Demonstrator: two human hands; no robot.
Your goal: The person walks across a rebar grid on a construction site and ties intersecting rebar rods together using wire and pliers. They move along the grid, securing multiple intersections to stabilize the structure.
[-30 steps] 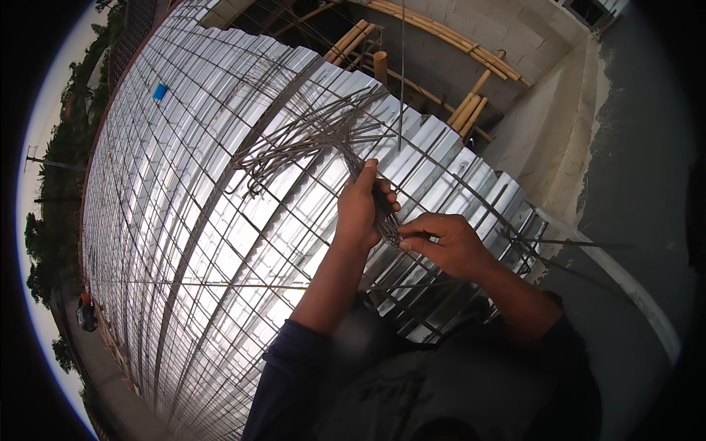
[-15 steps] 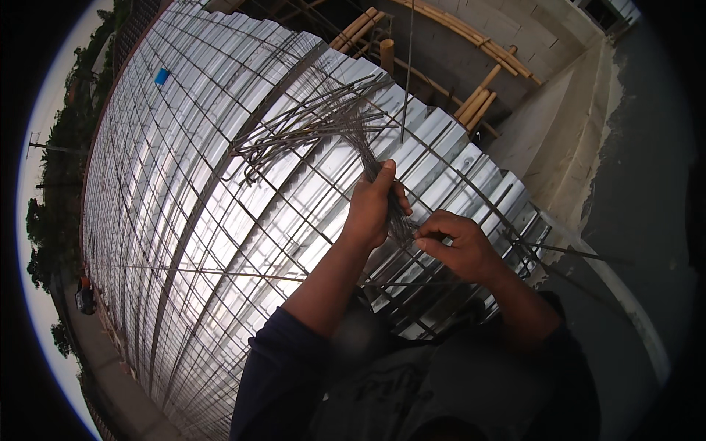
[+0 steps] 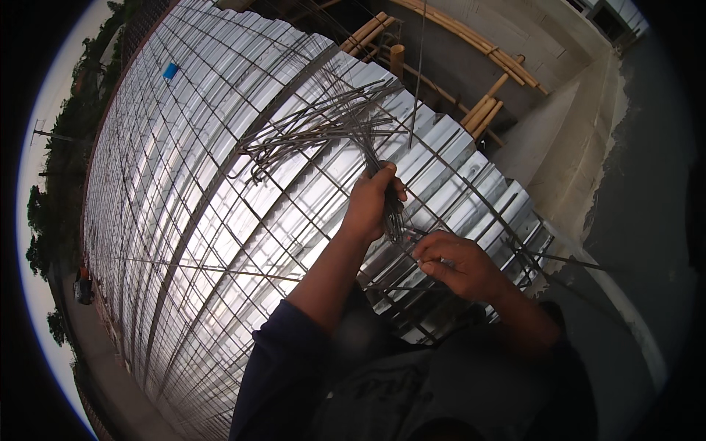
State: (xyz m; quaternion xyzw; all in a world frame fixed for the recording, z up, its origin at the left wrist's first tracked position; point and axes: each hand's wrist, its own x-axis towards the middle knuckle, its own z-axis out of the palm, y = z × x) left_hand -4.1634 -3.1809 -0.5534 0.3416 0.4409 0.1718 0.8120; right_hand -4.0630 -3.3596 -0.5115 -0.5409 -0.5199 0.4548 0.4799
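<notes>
My left hand (image 3: 370,200) is closed around a bundle of thin dark tie wire (image 3: 370,149), whose loose strands fan out above the fist and whose lower end sticks out below it. Just right of that lower end is my right hand (image 3: 462,266), thumb and fingers pinched together on strands at the wire ends. Exactly how many strands it grips is too fine to make out. Beyond the bundle, a loose pile of bent steel rods (image 3: 294,137), some with hooked ends, rests on the rebar mesh (image 3: 209,171).
Shiny corrugated metal decking (image 3: 439,143) lies under the mesh, its stepped edge dropping off at the far right. Bamboo poles (image 3: 482,110) stand below that edge. A concrete ledge (image 3: 573,140) runs along the right. A small blue object (image 3: 170,70) sits at the far left.
My right hand has moved slightly down, drawing a little away from my left fist. The left hand keeps its hold on the wire bundle. The whole view has shifted slightly.
</notes>
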